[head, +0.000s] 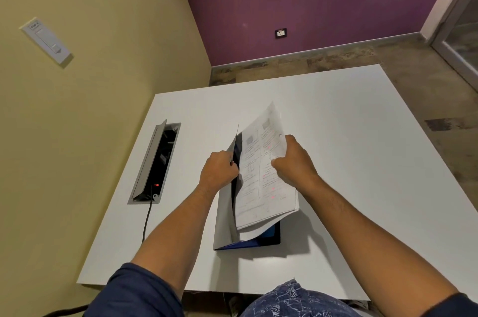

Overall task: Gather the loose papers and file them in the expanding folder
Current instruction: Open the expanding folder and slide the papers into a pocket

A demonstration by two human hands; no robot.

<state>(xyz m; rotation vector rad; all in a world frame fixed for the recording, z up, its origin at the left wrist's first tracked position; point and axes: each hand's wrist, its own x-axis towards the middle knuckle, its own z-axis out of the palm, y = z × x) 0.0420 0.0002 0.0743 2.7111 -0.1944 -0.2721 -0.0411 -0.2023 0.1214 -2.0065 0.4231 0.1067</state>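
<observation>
Seen from above: left hand (218,170) pinching the raised cover of the expanding folder (223,218), fingers curled on its edge, holding it open. Right hand (293,161) gripping the stack of papers (261,182), long axis running away from the body, lower end already inside the open folder on the white surface (362,135). Likely next: sliding the stack leftward, toward the left fingers.

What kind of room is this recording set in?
Probably a small office or meeting room: a white table with a built-in power box, a wall socket, and a glass door at right.
</observation>
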